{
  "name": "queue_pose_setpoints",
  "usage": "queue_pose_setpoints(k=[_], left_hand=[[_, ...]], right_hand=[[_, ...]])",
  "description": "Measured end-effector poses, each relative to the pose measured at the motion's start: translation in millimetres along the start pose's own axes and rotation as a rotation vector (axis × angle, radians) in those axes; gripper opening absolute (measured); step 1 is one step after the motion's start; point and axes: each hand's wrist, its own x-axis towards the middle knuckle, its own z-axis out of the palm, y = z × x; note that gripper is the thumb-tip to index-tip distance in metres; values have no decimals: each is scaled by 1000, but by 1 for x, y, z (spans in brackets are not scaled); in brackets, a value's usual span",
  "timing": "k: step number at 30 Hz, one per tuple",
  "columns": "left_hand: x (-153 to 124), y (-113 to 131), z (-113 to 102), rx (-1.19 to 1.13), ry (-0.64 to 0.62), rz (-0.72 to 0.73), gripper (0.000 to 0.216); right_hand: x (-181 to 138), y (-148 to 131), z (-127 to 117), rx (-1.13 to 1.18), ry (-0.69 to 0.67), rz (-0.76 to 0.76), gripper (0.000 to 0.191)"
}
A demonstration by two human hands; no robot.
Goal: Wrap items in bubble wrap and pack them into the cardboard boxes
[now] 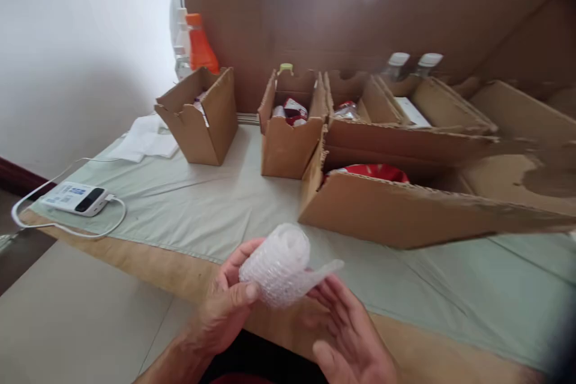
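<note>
A roll of bubble wrap (279, 267) is held above the front edge of the table, its loose end sticking out to the right. My left hand (229, 300) is closed around the left side of the roll, thumb on the near face. My right hand (344, 327) has its fingers stretched out and the palm turned up. Its fingertips lie at the underside of the loose flap, and the thumb stands apart. Whatever may be wrapped inside the roll is hidden.
Cardboard boxes stand at the back: one at left (200, 123), one in the middle (292, 144), several at right. A long front box (396, 216) holds a red package (375, 172). A white device (74, 198) with a cable lies left, near white sheets (146, 139). Behind is an orange bottle (201, 48).
</note>
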Motion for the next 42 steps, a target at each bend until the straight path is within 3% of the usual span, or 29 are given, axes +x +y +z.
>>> queue_pose_setpoints(k=[2,5,8,10,13,15,17,19,21,24,26,30,32,33,35,39,41,42], left_hand=[[-2,-10,5,46,-62,-34,59],[-6,-19,5,62,-98,-11,65],[-4,-18,2,113,-138,61,72],[2,-11,1,320,-155,125,69],[14,6,1,807,-155,444,60],[18,20,-3,1107,-162,743,61],[17,33,-13,1341,-169,898,64],[10,41,-29,1456,-109,870,60],[1,44,-43,1451,45,790,53],[-9,35,-42,1422,203,745,44],[-8,21,-22,1457,154,760,42],[16,-13,26,1550,-163,709,45],[32,-20,29,1616,-259,622,35],[40,-19,23,1666,-238,596,29],[48,-5,-3,1788,-58,613,23],[38,44,-60,1929,525,684,31],[26,56,-66,1893,689,715,38],[22,55,-62,1863,705,735,40]], right_hand=[[8,2,-5,128,18,3,55],[16,4,-12,187,51,-64,22],[19,-6,-20,82,133,-224,7],[21,-19,-24,-36,109,-336,6],[25,-39,-28,-205,84,-516,11],[29,-45,-33,-309,161,-633,16],[33,-41,-43,-424,211,-690,18],[35,-29,-55,-541,189,-680,25],[34,-12,-67,-639,149,-648,35],[25,13,-75,-721,113,-629,39],[18,22,-76,-749,110,-616,37],[7,23,-77,-786,123,-618,35],[4,23,-83,-806,123,-626,35],[2,24,-87,-817,130,-619,35],[-1,28,-96,-834,152,-595,36],[-5,38,-108,-811,219,-592,37],[-4,39,-109,-804,223,-581,37],[-4,39,-109,-809,217,-568,37]])
